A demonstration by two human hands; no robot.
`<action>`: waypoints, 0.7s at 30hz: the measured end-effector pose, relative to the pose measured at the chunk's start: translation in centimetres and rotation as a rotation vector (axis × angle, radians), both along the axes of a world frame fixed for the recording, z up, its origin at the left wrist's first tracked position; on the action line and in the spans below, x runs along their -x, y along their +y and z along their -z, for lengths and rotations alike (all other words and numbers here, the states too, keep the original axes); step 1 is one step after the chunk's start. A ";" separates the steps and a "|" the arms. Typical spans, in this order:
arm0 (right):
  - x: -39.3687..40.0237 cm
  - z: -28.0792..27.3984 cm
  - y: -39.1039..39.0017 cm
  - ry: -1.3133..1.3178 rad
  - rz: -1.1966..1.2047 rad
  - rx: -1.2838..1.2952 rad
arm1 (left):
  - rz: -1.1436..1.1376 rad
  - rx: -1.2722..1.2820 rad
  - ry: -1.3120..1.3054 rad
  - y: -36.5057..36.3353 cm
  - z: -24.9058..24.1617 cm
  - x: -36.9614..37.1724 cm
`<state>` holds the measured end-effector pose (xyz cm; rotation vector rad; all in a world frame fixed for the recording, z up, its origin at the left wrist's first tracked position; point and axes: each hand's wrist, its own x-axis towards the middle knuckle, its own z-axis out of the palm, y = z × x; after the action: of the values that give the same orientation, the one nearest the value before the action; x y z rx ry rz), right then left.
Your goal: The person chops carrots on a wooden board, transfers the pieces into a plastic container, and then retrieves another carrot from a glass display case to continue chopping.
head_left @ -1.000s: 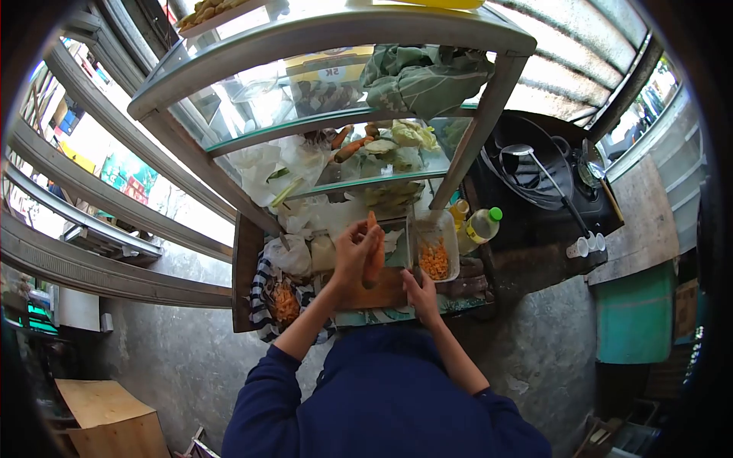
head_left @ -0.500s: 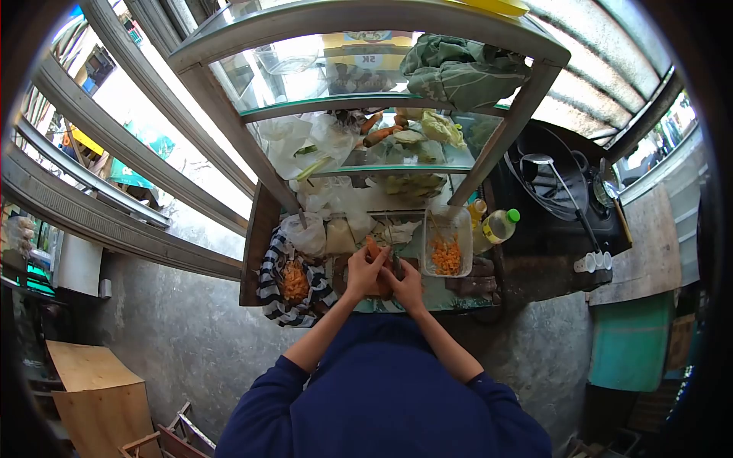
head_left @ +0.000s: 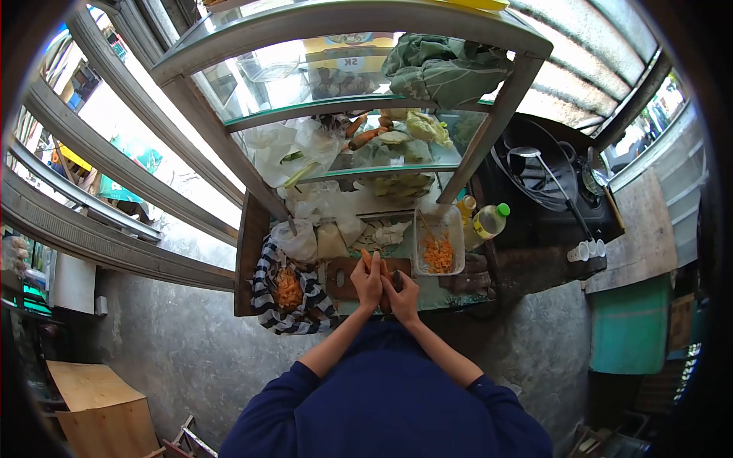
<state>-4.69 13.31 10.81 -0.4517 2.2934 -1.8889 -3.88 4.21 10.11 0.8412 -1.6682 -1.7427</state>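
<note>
Gripping a long orange carrot (head_left: 366,257), the left hand (head_left: 368,284) has its fingers wrapped close around it, the tip showing just above them. The right hand (head_left: 403,297) is beside it, nearly touching, its fingers closed around a slim, dark-handled tool (head_left: 397,280); the edge is too hidden to tell its kind or which way it faces.

The carrot is between the hands, at the near edge of the brown wooden board (head_left: 341,280). With the hands this close, a firm hold low on the carrot and short, light strokes seem best, the left thumb and fingertips out of the edge's path. Turning the carrot a little between strokes should give an even result. Working further in over the board looks tidier, since the sleeves and body are so near the front edge.

Right of the board, a clear plastic tub (head_left: 460,263) holds small orange pieces (head_left: 439,256); to its left, a black-and-white checked cloth (head_left: 264,288) surrounds another orange heap (head_left: 289,288).
</note>
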 end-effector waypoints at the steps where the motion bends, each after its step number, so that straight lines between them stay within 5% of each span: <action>1: 0.1 -0.1 0.1 0.007 0.005 0.018 | 0.003 -0.002 0.001 0.2 -0.1 0.1; 21: 0.4 0.8 0.9 -0.190 0.023 0.241 | -0.044 -0.232 0.141 1.5 -0.3 0.9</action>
<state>-5.12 14.25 10.01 -0.2592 1.9718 -2.1281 -4.78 5.71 10.39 0.8290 -1.3655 -1.9429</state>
